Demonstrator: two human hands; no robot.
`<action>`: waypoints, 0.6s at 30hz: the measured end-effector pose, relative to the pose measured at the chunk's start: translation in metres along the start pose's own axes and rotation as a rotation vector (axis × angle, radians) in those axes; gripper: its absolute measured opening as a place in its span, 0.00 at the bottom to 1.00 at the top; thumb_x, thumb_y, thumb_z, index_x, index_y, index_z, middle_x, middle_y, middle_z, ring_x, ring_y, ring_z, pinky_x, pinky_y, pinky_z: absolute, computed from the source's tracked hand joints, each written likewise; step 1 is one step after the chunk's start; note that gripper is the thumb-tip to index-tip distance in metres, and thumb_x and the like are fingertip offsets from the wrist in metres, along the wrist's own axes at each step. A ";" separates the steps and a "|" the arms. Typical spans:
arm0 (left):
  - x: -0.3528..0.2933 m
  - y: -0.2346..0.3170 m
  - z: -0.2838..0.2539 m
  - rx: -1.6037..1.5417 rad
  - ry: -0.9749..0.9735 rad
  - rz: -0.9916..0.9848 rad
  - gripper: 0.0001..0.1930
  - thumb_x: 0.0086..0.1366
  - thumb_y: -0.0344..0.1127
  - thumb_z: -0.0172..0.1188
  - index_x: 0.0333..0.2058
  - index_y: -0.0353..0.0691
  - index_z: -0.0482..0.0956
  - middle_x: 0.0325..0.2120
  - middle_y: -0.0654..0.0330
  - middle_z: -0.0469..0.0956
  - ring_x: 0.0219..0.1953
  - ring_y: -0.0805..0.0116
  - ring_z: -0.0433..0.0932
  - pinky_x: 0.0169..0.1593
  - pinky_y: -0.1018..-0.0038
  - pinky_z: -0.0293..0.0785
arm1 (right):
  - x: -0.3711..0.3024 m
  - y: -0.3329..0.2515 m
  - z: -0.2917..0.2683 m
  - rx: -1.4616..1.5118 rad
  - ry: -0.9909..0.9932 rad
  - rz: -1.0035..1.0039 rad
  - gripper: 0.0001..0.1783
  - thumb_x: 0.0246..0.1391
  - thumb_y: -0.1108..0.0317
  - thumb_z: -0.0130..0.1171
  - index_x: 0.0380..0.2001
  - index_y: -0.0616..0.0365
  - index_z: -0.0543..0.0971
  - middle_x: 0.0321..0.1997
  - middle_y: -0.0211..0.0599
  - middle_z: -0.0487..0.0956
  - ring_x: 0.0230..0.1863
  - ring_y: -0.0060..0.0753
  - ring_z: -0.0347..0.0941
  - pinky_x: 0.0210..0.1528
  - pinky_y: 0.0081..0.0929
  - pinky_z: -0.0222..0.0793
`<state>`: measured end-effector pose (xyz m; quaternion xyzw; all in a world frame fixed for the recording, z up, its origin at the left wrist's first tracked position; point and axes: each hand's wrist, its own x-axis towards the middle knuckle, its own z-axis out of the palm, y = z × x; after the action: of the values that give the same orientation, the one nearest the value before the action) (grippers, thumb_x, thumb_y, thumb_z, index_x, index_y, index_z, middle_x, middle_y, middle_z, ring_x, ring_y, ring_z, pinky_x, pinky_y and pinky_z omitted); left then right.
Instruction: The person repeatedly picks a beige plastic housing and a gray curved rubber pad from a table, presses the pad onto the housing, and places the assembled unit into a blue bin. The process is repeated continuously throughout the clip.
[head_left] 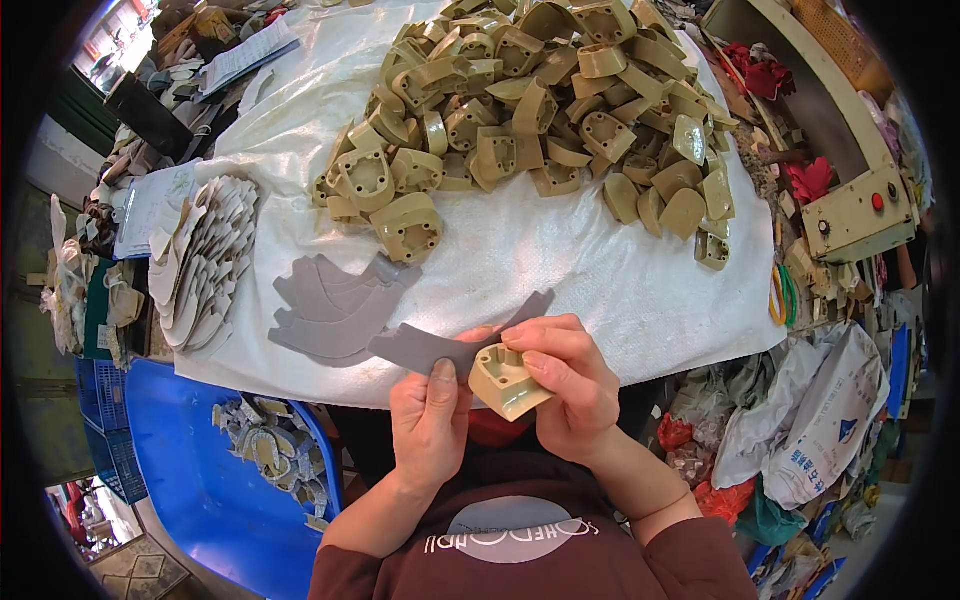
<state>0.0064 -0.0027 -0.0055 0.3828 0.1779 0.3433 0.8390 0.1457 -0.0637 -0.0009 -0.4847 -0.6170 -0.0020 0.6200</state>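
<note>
Between the thumb and fingers of my left hand [428, 418] is a curved grey strip [425, 348] of thin sheet material. The strip passes behind a tan plastic shoe heel [508, 385], and its far end rises past the fingers of my right hand [575, 378]. My right hand grips this heel, its hollow, holed face turned upward. Strip and heel sit close together, but whether they touch is unclear. On the white sheet just left of my hands lie several more grey strips [340, 305], fanned over each other. Farther off is a big heap of similar tan heels [500, 150].
A stack of pale cut pieces [203, 265] lies at the table's left. Below it stands a blue tub [205, 480] with covered pieces inside. At right are a beige machine [860, 215] with a red button, rubber bands [785, 297] and plastic bags [800, 420].
</note>
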 end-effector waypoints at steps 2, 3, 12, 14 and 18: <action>-0.001 0.002 0.001 -0.008 -0.010 -0.008 0.21 0.73 0.36 0.40 0.54 0.24 0.65 0.55 0.45 0.67 0.56 0.60 0.70 0.59 0.67 0.67 | 0.001 -0.001 0.002 -0.006 0.022 -0.022 0.24 0.44 0.85 0.59 0.47 0.59 0.71 0.46 0.46 0.74 0.41 0.47 0.74 0.39 0.34 0.74; -0.001 0.003 0.001 -0.012 -0.017 -0.012 0.21 0.73 0.36 0.40 0.55 0.24 0.65 0.55 0.44 0.67 0.55 0.61 0.70 0.58 0.68 0.68 | 0.001 -0.001 0.002 -0.009 0.022 -0.026 0.24 0.44 0.85 0.59 0.47 0.59 0.71 0.46 0.46 0.74 0.42 0.46 0.73 0.40 0.34 0.74; -0.004 0.003 0.006 0.155 0.028 0.035 0.20 0.73 0.34 0.39 0.54 0.23 0.66 0.52 0.48 0.71 0.52 0.66 0.72 0.56 0.73 0.67 | 0.000 0.001 0.002 -0.158 -0.015 -0.052 0.26 0.37 0.79 0.64 0.44 0.55 0.73 0.44 0.39 0.76 0.40 0.40 0.70 0.38 0.33 0.68; -0.004 0.004 0.009 0.249 0.042 0.085 0.19 0.73 0.33 0.39 0.54 0.22 0.67 0.50 0.49 0.73 0.52 0.67 0.72 0.55 0.75 0.66 | 0.003 -0.001 -0.002 -0.333 -0.047 -0.100 0.26 0.35 0.76 0.65 0.43 0.52 0.73 0.42 0.35 0.76 0.38 0.37 0.67 0.38 0.33 0.63; -0.003 0.004 0.004 0.455 0.068 0.138 0.18 0.72 0.32 0.40 0.50 0.23 0.70 0.47 0.50 0.76 0.49 0.69 0.73 0.54 0.76 0.67 | -0.001 0.005 -0.001 -0.375 -0.037 -0.092 0.23 0.35 0.71 0.64 0.41 0.48 0.75 0.41 0.31 0.77 0.35 0.33 0.64 0.39 0.35 0.54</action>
<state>0.0047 -0.0050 0.0001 0.5614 0.2521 0.3637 0.6993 0.1496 -0.0619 -0.0043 -0.5629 -0.6385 -0.1363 0.5068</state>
